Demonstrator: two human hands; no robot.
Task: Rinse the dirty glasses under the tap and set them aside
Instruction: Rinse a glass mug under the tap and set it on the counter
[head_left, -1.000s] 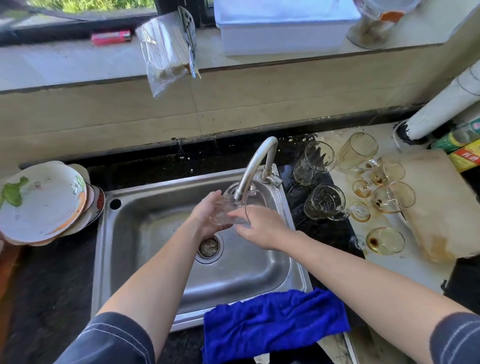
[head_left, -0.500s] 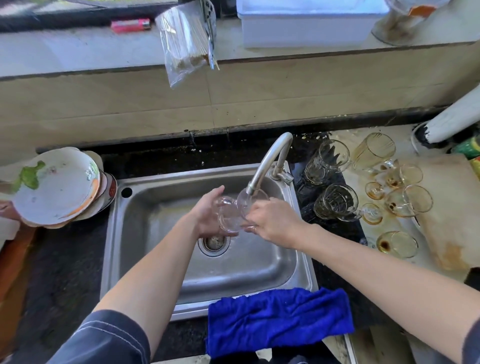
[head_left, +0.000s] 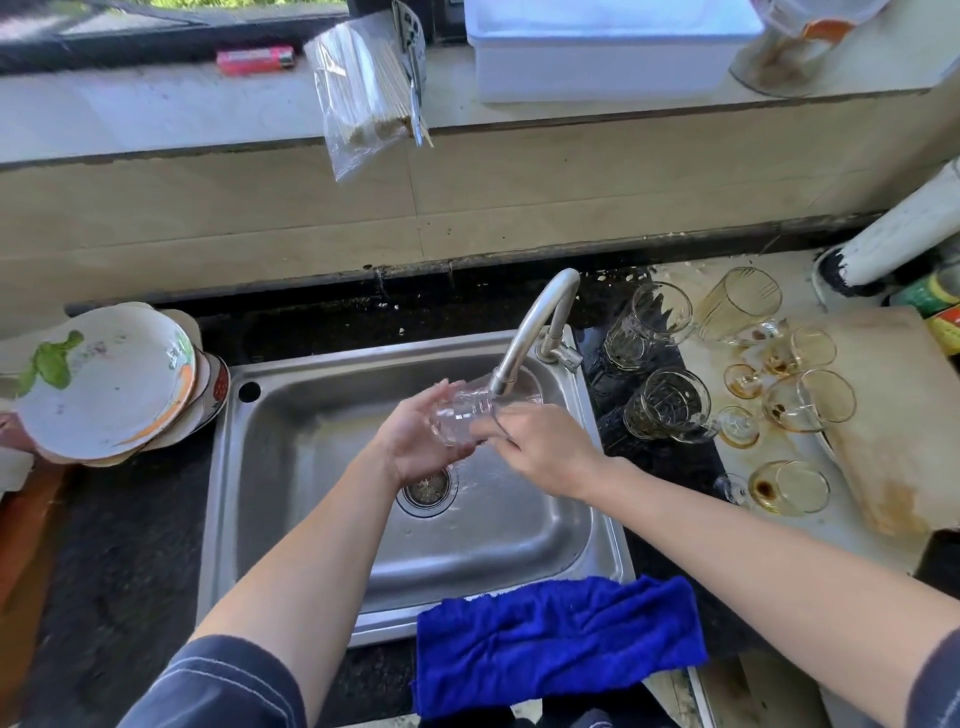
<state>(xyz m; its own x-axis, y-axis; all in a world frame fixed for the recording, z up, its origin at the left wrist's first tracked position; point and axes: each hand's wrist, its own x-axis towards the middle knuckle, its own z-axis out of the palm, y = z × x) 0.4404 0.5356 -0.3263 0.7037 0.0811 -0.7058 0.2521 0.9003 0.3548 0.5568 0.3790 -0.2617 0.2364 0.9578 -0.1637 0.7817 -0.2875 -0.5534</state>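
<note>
Shifted slightly between the hands since a moment ago, the glass (head_left: 460, 415) lies on its side under the tap (head_left: 535, 332), over the sink (head_left: 291, 467). The left hand (head_left: 415, 449) curls its grip round the base; the right hand (head_left: 545, 452) grips the rim. Dirty glasses (head_left: 808, 400) stand on the desk (head_left: 670, 462) at the right.

The glass (head_left: 457, 418) at the centre is half lost — the left grip (head_left: 415, 449) cups its underside, the right grip (head_left: 545, 452) covers its 3 o'clock end, and the tap (head_left: 530, 332) tip crosses it, so any water stream cannot be told. At 1 o'clock the top edge cuts off the white tub (head_left: 597, 57) and a stained jar (head_left: 789, 47). At 3 o'clock the bottles (head_left: 935, 299) run off-frame, their labels unreadable.
</note>
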